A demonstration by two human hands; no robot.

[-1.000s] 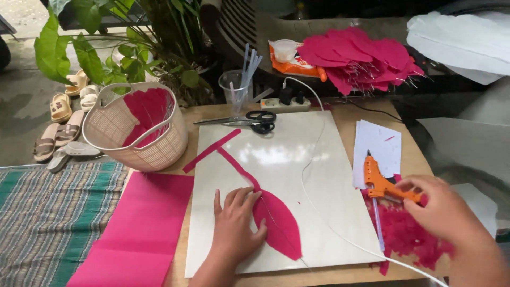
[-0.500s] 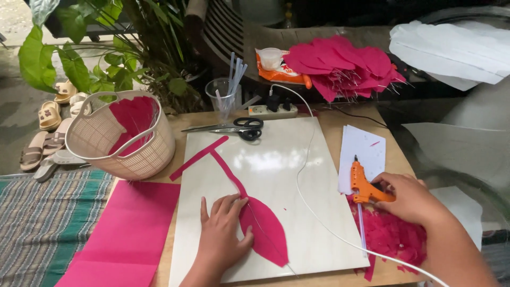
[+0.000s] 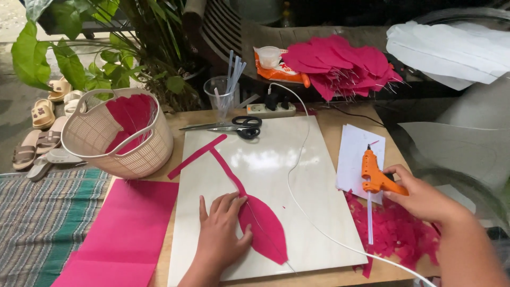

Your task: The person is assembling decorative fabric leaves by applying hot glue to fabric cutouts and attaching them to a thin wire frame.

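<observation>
Since a second ago the right hand (image 3: 425, 199) has drawn the orange hot glue gun (image 3: 376, 178) back toward the table's right edge, and the view has dipped a little; the left hand (image 3: 220, 234) has stayed put. That left hand lies flat, fingers spread, pressing a pink leaf-shaped petal (image 3: 263, 228) against the white board (image 3: 297, 159), likely to keep it from curling while what looks like a thin wire sits along its middle. A long pink strip (image 3: 226, 167) runs up from the petal toward the black-handled scissors (image 3: 234, 126).

The right hand is closed round the gun's handle, nozzle up, a clear glue stick (image 3: 370, 218) trailing from its back over white paper sheets (image 3: 356, 154) and pink scraps (image 3: 393, 234); its white cord (image 3: 297, 159) crosses the board to a power strip (image 3: 268, 110). Further out sit a beige basket (image 3: 101, 135) holding pink pieces, a pink sheet (image 3: 127, 223), a clear cup of glue sticks (image 3: 220, 95), and a heap of finished petals (image 3: 340, 61) beside an orange-and-white packet (image 3: 279, 72).
</observation>
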